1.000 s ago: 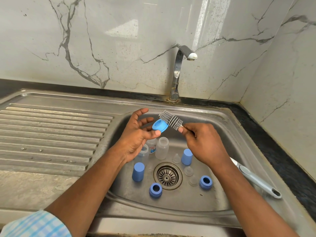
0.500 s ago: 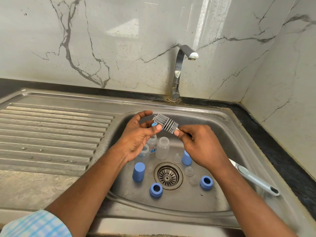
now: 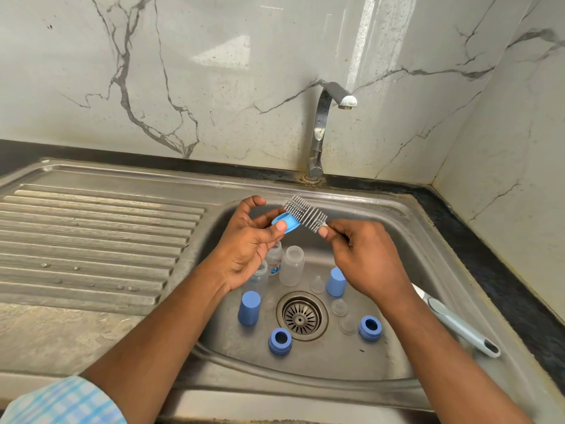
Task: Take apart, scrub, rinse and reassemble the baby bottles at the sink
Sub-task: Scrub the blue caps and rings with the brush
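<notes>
Cap (image 3: 286,223), brush (image 3: 305,213) shifted; perhaps three bottles (image 3: 292,264).

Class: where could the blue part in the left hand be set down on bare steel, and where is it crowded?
Free: the ribbed drainboard left of the basin; the basin floor between the rings and the front wall. Crowded: around the drain, ringed by bottles, caps, teats and rings. A handle lies along the right wall.

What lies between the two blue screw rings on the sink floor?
The drain strainer and one clear teat, seen in the head view.
</notes>
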A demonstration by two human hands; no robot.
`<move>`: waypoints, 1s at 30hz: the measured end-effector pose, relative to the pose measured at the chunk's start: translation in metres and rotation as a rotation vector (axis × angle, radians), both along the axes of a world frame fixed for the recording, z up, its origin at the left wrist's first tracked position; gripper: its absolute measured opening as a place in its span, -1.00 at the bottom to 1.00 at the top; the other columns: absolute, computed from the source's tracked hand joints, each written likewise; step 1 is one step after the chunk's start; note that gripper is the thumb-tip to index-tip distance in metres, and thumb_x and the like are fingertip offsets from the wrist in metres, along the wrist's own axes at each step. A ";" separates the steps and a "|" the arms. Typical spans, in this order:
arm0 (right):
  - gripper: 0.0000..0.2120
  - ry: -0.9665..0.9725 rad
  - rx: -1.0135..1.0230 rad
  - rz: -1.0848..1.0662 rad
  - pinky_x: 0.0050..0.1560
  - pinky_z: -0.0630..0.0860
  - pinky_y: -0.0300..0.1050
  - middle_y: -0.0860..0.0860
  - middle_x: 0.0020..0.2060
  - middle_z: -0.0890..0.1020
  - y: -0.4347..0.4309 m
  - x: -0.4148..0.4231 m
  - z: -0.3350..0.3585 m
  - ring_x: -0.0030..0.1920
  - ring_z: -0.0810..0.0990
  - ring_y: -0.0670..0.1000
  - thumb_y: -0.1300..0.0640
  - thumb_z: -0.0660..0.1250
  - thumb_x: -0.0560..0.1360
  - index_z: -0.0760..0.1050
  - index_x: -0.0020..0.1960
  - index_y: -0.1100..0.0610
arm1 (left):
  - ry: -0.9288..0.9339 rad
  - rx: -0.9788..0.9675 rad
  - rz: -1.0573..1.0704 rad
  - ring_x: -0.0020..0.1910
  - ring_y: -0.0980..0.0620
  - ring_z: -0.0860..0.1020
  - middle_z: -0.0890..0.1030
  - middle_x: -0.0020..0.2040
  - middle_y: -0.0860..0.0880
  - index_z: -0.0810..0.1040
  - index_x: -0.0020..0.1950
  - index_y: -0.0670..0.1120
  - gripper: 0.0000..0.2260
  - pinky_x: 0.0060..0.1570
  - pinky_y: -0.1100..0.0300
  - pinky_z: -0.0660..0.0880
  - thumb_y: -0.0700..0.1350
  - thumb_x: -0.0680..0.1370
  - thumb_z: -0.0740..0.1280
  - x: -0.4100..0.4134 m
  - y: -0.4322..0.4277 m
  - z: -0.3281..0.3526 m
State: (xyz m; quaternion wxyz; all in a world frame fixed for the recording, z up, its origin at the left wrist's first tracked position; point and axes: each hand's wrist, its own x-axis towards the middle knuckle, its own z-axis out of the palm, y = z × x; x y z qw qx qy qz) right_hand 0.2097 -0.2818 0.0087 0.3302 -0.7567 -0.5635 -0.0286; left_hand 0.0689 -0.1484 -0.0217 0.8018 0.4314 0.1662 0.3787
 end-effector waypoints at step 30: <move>-0.64 0.024 0.030 -0.014 -0.44 0.19 -0.16 -0.09 -0.56 0.35 -0.005 -0.002 0.003 -0.51 0.31 -0.08 0.00 0.29 0.61 0.34 -0.35 -0.09 | -0.067 -0.045 -0.066 0.04 0.05 0.67 0.69 0.08 -0.07 0.54 0.24 -0.15 -0.57 0.00 0.24 0.61 -0.35 0.38 0.32 0.004 -0.013 0.006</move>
